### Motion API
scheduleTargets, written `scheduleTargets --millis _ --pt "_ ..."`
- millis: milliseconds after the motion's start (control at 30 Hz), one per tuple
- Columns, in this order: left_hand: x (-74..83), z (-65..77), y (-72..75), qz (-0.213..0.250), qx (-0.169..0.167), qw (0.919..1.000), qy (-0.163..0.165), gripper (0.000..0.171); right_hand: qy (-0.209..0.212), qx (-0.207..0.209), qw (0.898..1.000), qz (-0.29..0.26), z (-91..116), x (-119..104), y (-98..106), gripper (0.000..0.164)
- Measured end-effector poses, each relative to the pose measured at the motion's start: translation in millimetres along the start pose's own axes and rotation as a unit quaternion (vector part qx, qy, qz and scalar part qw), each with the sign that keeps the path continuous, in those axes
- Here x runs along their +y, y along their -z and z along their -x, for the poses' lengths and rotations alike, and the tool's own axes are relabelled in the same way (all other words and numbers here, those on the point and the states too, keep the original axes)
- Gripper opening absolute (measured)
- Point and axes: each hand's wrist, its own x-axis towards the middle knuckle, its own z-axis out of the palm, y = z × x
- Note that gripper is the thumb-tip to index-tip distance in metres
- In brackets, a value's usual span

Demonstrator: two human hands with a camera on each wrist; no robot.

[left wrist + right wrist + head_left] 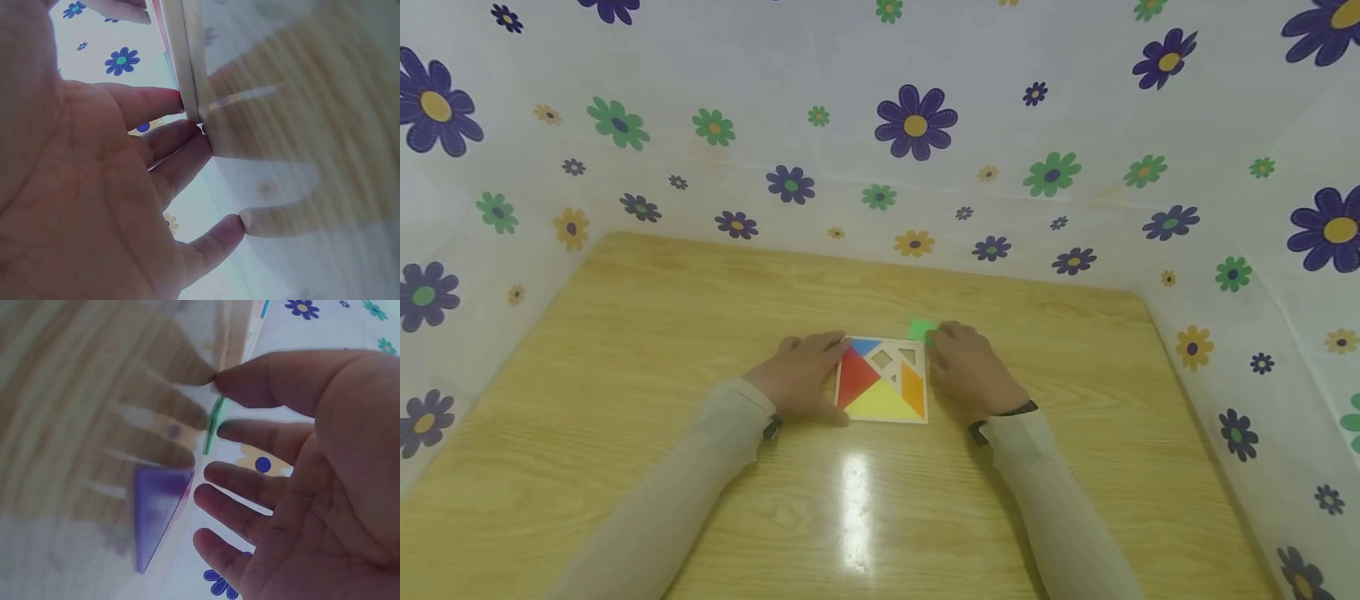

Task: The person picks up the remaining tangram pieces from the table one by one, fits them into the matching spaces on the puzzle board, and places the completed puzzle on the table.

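**Puzzle board (895, 367) between two hands**

Head: on the surface (775, 533), left hand (801, 375) spread against the board; right hand (968, 367) at a green piece (921, 329).

Left wrist: fingertips (195, 132) touching the board's edge.

Right wrist: purple triangle (156, 506) nearby; whether that grip pinches green, cannot tell.

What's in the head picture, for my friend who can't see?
A left hand touches a colourful, partly filled puzzle board on a wood-grain table, while a right hand is at a green piece by its far right corner. Flowery walls stand behind.
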Motion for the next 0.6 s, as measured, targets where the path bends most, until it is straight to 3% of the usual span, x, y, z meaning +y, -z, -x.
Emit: scheduleTargets --millis 167,300,500,600 --pt "0.3 -0.6 0.1 -0.003 -0.001 1.0 -0.007 0.117 -0.006 0.004 1.0 -0.008 2.9 4.2 -0.9 0.012" --pt "1.6 -0.2 0.9 -0.002 -0.002 1.0 -0.005 0.116 -0.039 0.008 0.999 -0.014 4.4 4.4 2.2 0.019" --pt "2.5 1.6 3.5 0.001 -0.002 1.0 -0.002 0.116 -0.05 0.034 0.998 0.001 3.3 3.0 4.0 0.018" --pt "1.9 2.4 3.5 -0.001 -0.003 1.0 -0.003 0.116 -0.06 0.033 0.998 -0.016 3.2 2.6 2.9 0.031"
